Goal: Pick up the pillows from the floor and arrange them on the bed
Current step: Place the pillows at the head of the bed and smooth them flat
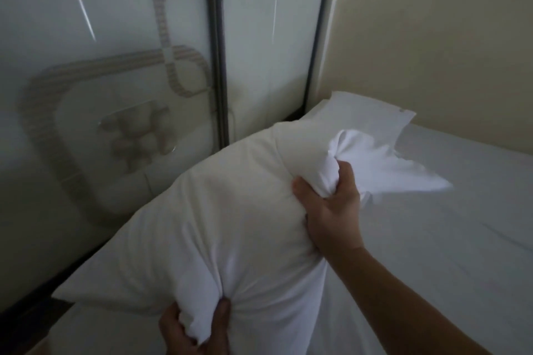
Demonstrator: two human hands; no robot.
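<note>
A large white pillow (pixel 219 219) fills the middle of the head view, held up over the left edge of the bed (pixel 450 239), which is covered with a white sheet. My right hand (pixel 331 204) grips a bunched fold of the pillowcase near the pillow's far end. At the bottom of the frame my left hand (pixel 196 331) clutches the pillow's near end, fingers buried in the fabric. Behind the pillow's far corner lies a second white pillow (pixel 360 112) at the head of the bed, against the wall.
A frosted sliding wardrobe door (pixel 115 66) with a looped pattern and a dark metal frame (pixel 216 46) stands close on the left. A beige wall (pixel 432 37) runs behind the bed. A dark strip of floor (pixel 34 305) shows at the lower left.
</note>
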